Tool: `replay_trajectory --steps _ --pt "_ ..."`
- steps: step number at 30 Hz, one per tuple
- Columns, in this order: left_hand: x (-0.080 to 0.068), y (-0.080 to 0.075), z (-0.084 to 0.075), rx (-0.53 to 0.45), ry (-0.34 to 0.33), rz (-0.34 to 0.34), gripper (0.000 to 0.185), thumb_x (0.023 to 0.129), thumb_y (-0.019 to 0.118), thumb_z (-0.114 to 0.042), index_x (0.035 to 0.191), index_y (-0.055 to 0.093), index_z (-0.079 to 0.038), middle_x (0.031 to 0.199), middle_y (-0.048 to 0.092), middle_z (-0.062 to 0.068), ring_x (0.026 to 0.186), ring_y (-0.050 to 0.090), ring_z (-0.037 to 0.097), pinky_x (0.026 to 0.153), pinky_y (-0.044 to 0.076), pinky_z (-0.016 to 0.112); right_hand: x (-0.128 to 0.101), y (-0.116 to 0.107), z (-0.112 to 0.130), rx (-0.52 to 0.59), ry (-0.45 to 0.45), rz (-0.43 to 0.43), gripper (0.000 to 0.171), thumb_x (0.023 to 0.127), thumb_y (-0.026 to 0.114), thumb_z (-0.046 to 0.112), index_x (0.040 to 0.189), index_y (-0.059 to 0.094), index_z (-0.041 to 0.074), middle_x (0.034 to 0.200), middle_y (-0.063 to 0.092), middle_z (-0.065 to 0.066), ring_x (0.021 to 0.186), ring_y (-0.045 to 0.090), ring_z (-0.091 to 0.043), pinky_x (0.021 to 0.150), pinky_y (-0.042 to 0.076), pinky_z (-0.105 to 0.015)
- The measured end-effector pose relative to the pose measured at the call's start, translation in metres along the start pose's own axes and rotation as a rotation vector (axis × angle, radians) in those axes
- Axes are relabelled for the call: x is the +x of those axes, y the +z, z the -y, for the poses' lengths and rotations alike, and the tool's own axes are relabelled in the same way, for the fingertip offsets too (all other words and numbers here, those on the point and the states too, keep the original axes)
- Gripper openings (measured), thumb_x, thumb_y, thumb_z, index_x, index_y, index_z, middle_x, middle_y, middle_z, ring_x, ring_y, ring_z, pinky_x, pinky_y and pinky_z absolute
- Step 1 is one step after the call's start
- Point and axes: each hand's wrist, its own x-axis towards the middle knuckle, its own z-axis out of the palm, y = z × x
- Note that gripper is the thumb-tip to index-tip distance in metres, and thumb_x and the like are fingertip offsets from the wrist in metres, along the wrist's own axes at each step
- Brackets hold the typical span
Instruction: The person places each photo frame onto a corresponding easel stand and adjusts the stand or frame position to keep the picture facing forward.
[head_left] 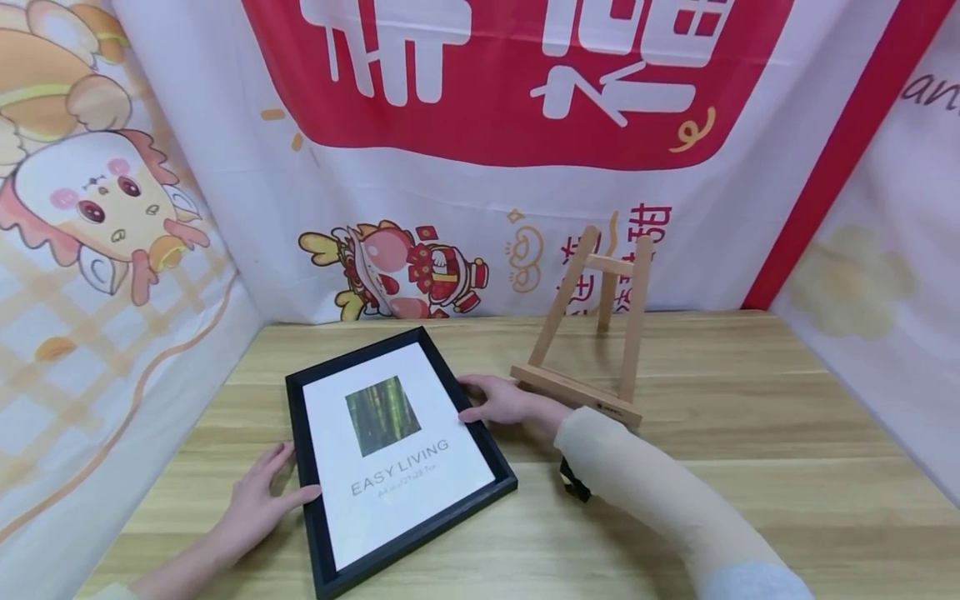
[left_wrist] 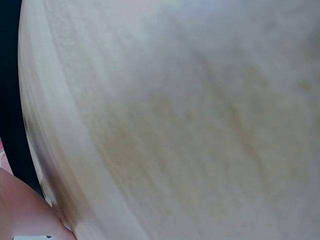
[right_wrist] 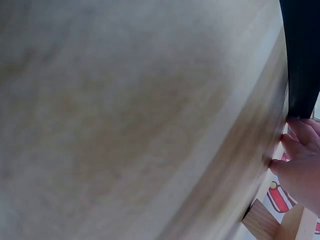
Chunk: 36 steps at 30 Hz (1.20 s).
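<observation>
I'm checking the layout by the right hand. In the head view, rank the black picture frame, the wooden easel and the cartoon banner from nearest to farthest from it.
1. Black picture frame: touched by the right hand, on its left.
2. Wooden easel: just behind, to its right.
3. Cartoon banner: on the back wall.

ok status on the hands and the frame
Left hand on frame's left edge, right hand on its right edge. Frame flat on table. Easel stands just right, apart.

Your black picture frame (head_left: 397, 454) lies flat on the wooden table (head_left: 750, 467), turned at an angle, print facing up. Your left hand (head_left: 258, 500) touches its left edge, fingers fairly straight. Your right hand (head_left: 498, 400) touches the right edge. A small wooden easel (head_left: 596, 325) stands upright just beside your right hand, in front of the printed backdrop (head_left: 480, 158).
</observation>
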Motion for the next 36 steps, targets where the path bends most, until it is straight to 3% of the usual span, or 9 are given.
replay_trajectory --steps 6,10,14,19,24,28,36 --pt "-0.002 -0.003 -0.004 -0.058 -0.063 0.048 0.097 0.084 0.074 -0.039 0.147 0.02 0.013 0.15 0.01 0.039 0.135 0.01 0.058 0.106 0.014 0.07 -0.003 0.004 0.003 0.035 -0.007 -0.005 0.066 0.091 0.07 0.022 0.148 0.039 0.009 0.146 0.046 -0.01 0.134 0.04 -0.022 0.113 0.028 -0.042" --pt "-0.003 -0.005 -0.006 -0.15 -0.116 0.068 0.102 0.084 0.075 -0.039 0.151 0.012 0.006 0.154 0.008 0.034 0.138 0.009 0.054 0.11 0.015 0.063 -0.006 0.004 0.006 0.065 -0.005 -0.02 0.067 0.092 0.069 0.019 0.15 0.036 0.011 0.148 0.043 -0.009 0.135 0.04 -0.022 0.112 0.03 -0.04" --pt "-0.004 -0.008 -0.009 -0.256 -0.155 0.059 0.103 0.085 0.074 -0.037 0.153 0.005 -0.001 0.152 0.019 0.03 0.139 0.018 0.048 0.111 0.018 0.059 -0.008 0.004 0.01 0.143 -0.022 -0.041 0.068 0.094 0.066 0.015 0.152 0.032 0.011 0.152 0.037 -0.01 0.13 0.047 -0.027 0.107 0.038 -0.041" --pt "-0.006 -0.009 -0.014 -0.323 -0.148 0.02 0.099 0.089 0.071 -0.034 0.154 0.002 -0.004 0.143 0.035 0.036 0.127 0.043 0.045 0.102 0.04 0.05 -0.01 0.003 0.014 0.187 -0.044 -0.06 0.067 0.095 0.064 0.013 0.153 0.031 0.012 0.152 0.037 -0.011 0.124 0.052 -0.029 0.102 0.044 -0.041" --pt "-0.007 -0.008 -0.021 -0.519 -0.104 -0.026 0.093 0.091 0.068 -0.012 0.156 0.002 -0.013 0.138 0.04 0.037 0.098 0.067 0.028 0.08 0.057 0.035 -0.013 -0.004 0.018 0.233 -0.045 -0.083 0.066 0.096 0.062 0.013 0.154 0.03 0.021 0.147 0.044 -0.012 0.129 0.047 -0.028 0.101 0.045 -0.043" --pt "-0.005 -0.01 -0.032 -0.63 -0.079 -0.039 0.094 0.091 0.066 -0.004 0.156 0.0 -0.021 0.141 0.035 0.037 0.087 0.069 0.018 0.075 0.058 0.034 -0.017 -0.012 0.023 0.252 -0.043 -0.143 0.066 0.095 0.063 0.012 0.153 0.033 0.021 0.138 0.051 -0.015 0.122 0.052 -0.029 0.095 0.049 -0.041" --pt "0.0 -0.02 -0.052 -0.644 -0.012 -0.089 0.092 0.092 0.065 -0.004 0.156 0.002 -0.024 0.142 0.037 0.032 0.084 0.065 0.007 0.073 0.058 0.031 -0.029 -0.028 0.034 0.335 -0.076 -0.24 0.067 0.093 0.063 0.002 0.152 0.035 0.017 0.127 0.057 -0.019 0.107 0.062 -0.03 0.087 0.054 -0.036"
